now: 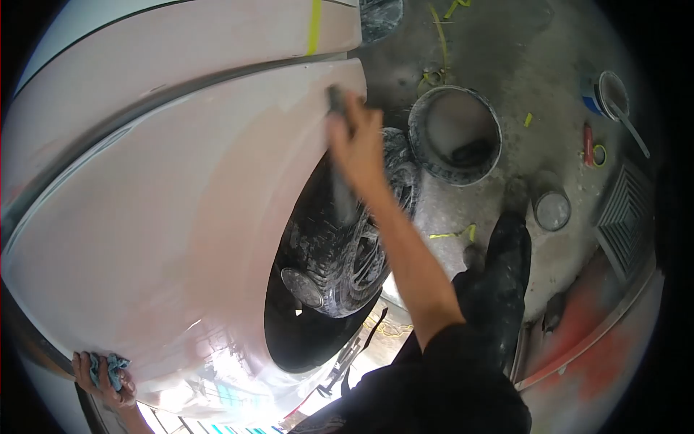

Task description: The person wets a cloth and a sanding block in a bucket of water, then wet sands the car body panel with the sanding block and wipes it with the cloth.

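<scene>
My right hand [359,148] is closed around a small dark block [335,100], probably a sanding block, at the upper edge of the pale car fender [181,195], just above the wheel arch. Motion blurs the fingers and the block. At the lower left, my left hand [108,380] clutches a crumpled blue cloth [110,367] against the fender's far edge. Dull pinkish and beige patches cover the fender's surface, while its lower end shines with reflected light. Beneath my right arm sits the dusty black tyre [325,246] in the arch.
A bucket of cloudy water [455,173] with something dark in it stands beside the wheel. Farther right are a tub [613,94] with a stick, a red tool [588,143], a tape roll [600,155], a smaller container [553,211] and a floor grate [623,217]. Tape scraps litter the concrete.
</scene>
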`<state>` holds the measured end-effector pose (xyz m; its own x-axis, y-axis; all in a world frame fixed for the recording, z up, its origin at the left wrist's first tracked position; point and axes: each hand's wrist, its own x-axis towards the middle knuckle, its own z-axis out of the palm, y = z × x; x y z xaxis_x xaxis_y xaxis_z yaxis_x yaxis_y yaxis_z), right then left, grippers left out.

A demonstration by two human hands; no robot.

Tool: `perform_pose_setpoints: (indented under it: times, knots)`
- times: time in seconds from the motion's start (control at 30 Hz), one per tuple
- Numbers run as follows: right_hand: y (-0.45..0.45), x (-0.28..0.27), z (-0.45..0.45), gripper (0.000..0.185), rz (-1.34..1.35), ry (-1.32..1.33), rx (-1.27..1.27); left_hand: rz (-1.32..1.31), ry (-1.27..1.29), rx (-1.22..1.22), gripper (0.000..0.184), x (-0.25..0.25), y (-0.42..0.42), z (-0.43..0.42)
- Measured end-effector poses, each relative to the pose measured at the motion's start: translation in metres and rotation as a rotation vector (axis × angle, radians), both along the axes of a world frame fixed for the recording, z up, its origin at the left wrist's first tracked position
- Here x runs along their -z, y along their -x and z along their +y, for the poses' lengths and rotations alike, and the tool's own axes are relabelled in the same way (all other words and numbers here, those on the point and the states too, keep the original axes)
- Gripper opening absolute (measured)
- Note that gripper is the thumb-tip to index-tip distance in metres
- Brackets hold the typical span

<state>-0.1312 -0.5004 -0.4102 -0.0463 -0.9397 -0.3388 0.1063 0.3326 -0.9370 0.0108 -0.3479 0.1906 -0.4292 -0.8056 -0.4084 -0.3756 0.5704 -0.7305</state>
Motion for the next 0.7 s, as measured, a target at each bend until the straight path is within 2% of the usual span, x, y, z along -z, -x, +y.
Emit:
perform_pose_setpoints:
  times: [0.03,0.1,0.2,0.27,0.33,0.4,0.47,0.53,0.6,0.7]
  knots:
    - [-0.003,0.043,-0.026,0.068,-0.045,-0.164,-0.015,-0.033,0.024,-0.020,0.043,0.001,0.006,0.000]
    - [-0.032,0.139,-0.046,0.071,-0.241,-0.262,0.022,-0.019,0.016,-0.034,0.043,-0.001,0.006,0.000]
    - [-0.003,0.130,-0.035,0.072,-0.356,-0.333,-0.123,0.063,0.035,-0.031,0.045,0.005,0.003,-0.001]
    - [-0.001,0.127,0.013,0.070,-0.486,-0.382,-0.065,0.046,0.051,-0.027,0.046,0.010,0.008,-0.004]
    - [0.047,0.079,0.059,0.067,-0.633,-0.574,-0.163,0.073,0.086,-0.088,0.052,0.017,0.019,-0.002]
    - [0.068,0.097,0.114,0.066,-0.453,-0.549,-0.280,0.135,0.124,-0.200,0.060,0.032,0.022,0.016]
    - [0.097,0.113,0.167,0.065,-0.307,-0.559,-0.282,0.134,0.041,-0.227,0.054,0.067,0.029,0.037]
    - [0.133,0.126,0.203,0.068,-0.300,-0.612,-0.275,0.206,-0.093,-0.267,0.044,0.111,0.038,0.049]
    - [0.171,0.129,0.216,0.069,-0.314,-0.653,-0.266,0.183,-0.188,-0.212,0.032,0.170,0.068,0.022]
    - [0.204,0.135,0.224,0.067,-0.286,-0.708,-0.176,0.256,-0.374,-0.171,0.031,0.255,0.091,-0.039]
